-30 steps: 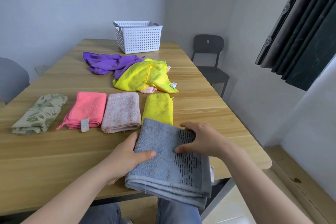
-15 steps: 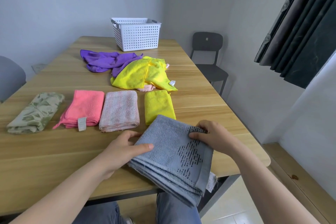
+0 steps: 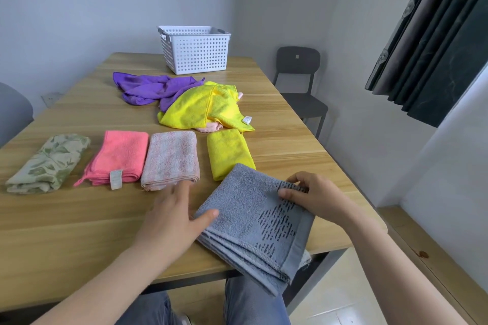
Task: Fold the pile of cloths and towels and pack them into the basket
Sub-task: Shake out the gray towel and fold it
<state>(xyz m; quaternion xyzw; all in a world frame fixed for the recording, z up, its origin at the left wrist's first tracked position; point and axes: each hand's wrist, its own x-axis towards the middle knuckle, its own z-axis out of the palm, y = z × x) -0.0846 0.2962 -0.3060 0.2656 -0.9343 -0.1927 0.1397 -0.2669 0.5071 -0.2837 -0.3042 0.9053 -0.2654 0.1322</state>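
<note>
A folded grey towel lies at the table's near edge, its lower part hanging over. My right hand pinches its right edge by the dark pattern. My left hand lies at the towel's left edge with straight fingers, thumb on the cloth. Behind it sit a folded yellow cloth, a pale pink striped towel, a coral pink cloth and a green leaf-print cloth. Unfolded yellow and purple cloths are piled further back. The white perforated basket stands at the far end.
The wooden table has bare surface at the near left. A black chair stands to the right of the table, a grey chair at the left. Dark curtains hang at the right.
The grey towel has turned and shifted right, overhanging the table edge more. My left hand has slid from on top of it to its left edge; my right hand now pinches the right edge.
</note>
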